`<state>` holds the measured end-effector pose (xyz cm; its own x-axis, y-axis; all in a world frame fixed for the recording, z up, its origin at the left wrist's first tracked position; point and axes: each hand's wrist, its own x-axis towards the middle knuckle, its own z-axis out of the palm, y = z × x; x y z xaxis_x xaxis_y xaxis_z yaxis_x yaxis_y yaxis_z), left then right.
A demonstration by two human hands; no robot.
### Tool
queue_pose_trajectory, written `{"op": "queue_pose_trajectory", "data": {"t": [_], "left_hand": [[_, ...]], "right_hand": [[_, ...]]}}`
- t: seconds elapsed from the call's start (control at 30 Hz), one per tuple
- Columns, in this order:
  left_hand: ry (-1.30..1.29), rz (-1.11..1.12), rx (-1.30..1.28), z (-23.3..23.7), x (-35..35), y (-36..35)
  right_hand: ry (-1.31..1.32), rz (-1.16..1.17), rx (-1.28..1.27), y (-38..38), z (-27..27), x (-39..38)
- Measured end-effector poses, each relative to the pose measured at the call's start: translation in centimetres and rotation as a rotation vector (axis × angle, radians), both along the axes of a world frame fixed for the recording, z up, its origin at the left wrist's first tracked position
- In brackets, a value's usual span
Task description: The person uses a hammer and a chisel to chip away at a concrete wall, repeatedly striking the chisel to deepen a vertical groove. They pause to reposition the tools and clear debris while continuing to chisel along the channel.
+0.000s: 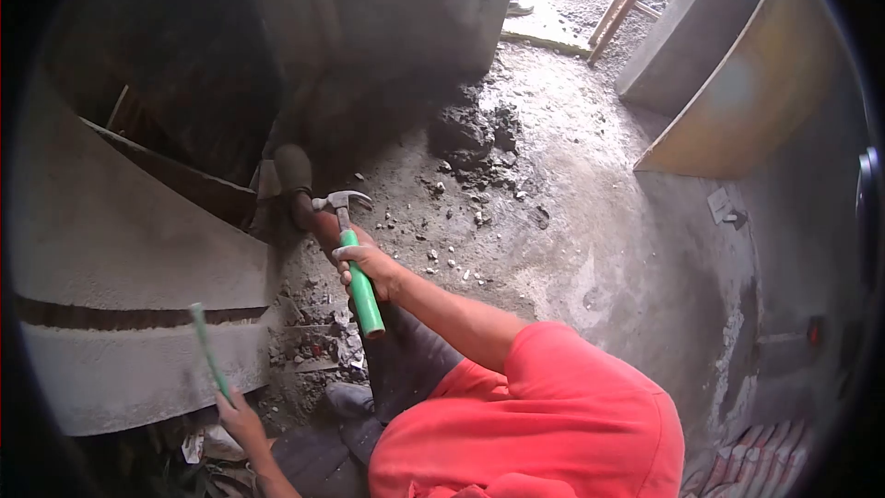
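Observation:
My right hand (371,267) is wrapped round the green handle of a claw hammer (361,288), whose metal head points away from me over my outstretched leg. At the lower left, my left hand (241,422) grips the lower end of a slim green chisel (209,355). The chisel slants upward, and its far end overlaps a dark horizontal slot (138,317) in the pale grey wall (138,373). Some motion blur softens the chisel's outline.
Broken rubble (472,143) lies heaped on the concrete floor beyond my foot, with loose chips nearby. A curved-looking tan panel (756,83) stands at right. Wooden posts (631,0) and another person's shoe (520,7) show at the bright doorway. Stacked bags (751,461) lie lower right.

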<state>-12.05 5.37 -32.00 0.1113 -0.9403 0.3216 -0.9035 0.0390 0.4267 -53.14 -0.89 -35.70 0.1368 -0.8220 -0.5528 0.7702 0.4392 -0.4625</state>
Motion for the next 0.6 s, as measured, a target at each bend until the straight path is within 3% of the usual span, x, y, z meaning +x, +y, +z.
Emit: {"op": "queue_pose_trajectory", "data": {"t": [0.07,0.2,0.27,0.4,0.47,0.53,0.6], "left_hand": [[-0.016,-0.032,0.068,2.3,-2.9,0.8],[-0.028,-0.046,0.172,2.0,0.7,-0.6],[0.004,-0.051,0.089,0.7,3.4,-0.3],[-0.228,0.056,0.201,-1.2,9.2,2.0],[-0.275,0.057,0.269,-1.3,9.3,3.1],[-0.307,0.193,0.318,-1.8,8.6,5.0],[-0.287,0.188,0.263,-1.8,8.1,5.7]], "right_hand": [[-0.254,-0.022,-0.001,0.4,0.1,-0.4],[-0.262,0.021,-0.038,0.8,-1.1,-0.6],[-0.228,0.066,-0.078,1.5,-1.0,-0.7],[-0.320,-0.025,-0.015,2.2,0.3,-0.5],[-0.202,-0.089,-0.124,2.6,1.2,-0.3],[-0.364,-0.059,0.059,1.8,0.2,-0.1],[-0.319,-0.035,0.028,1.7,-0.7,0.0]]}}
